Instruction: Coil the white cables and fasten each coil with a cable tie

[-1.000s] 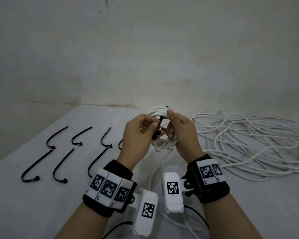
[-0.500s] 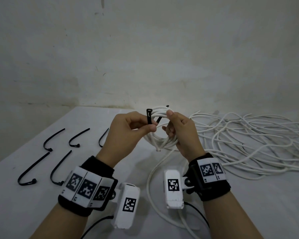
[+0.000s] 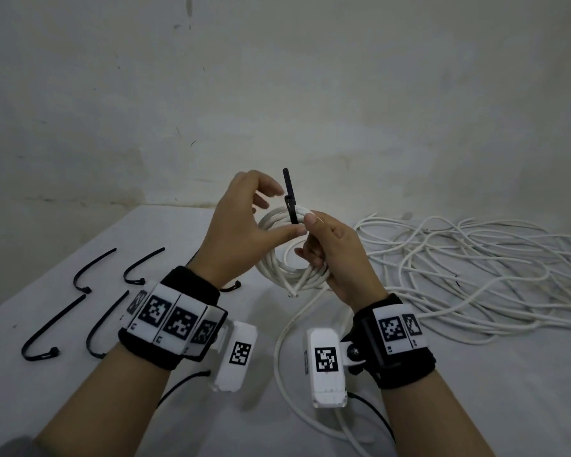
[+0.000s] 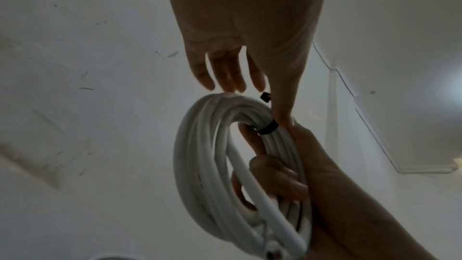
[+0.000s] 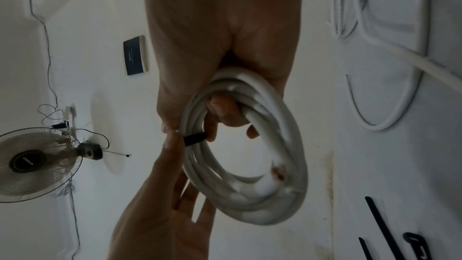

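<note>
Two hands hold a coil of white cable above the white surface. Curled right hand fingers grip the coil's right side. Left hand, fingers loosely spread, presses its thumb beside a black cable tie looped around the coil's top, tail upright. Left of the coil lie spare ties; right of it, loose cables.
</note>
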`<state>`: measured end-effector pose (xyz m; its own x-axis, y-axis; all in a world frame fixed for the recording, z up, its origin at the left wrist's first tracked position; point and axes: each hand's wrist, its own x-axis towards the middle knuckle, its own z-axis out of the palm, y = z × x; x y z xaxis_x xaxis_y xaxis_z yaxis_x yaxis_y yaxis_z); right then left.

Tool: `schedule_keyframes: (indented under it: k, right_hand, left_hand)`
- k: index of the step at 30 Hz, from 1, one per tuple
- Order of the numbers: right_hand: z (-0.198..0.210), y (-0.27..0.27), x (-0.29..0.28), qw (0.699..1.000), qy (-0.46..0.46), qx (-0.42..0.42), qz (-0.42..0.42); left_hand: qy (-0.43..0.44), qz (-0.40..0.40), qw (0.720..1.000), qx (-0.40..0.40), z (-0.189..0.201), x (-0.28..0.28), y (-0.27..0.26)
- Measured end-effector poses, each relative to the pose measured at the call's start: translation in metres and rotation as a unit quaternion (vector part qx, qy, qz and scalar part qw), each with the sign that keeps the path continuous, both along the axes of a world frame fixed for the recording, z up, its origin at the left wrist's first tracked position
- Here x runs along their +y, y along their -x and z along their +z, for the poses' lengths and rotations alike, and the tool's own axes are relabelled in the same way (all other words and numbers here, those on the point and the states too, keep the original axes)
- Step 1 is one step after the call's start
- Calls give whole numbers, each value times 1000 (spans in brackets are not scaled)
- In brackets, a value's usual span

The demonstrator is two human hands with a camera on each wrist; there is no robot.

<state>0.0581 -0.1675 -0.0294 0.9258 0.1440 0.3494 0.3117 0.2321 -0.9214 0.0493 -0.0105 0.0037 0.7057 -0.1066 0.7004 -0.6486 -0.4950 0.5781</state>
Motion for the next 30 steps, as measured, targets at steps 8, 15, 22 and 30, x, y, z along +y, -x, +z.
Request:
schedule_keyframes:
  k: [8,15,22,30]
  right_hand:
    - [4,2,-6,1000,-19,-22,11]
    - [4,-6,-11,999,-28,4,34]
    - [25,-13,-17,998,36,-39,-41]
    - [49,-14,-22,971,150,-140,-122]
  left_hand:
    - [110,-140,980,89,-3,-15,-1]
    - [187,-160,966,79,-18,-29,-4]
    - [161,-217,957,108,-31,-26,-5]
    - [196,-216,950,110,-23,-18,0]
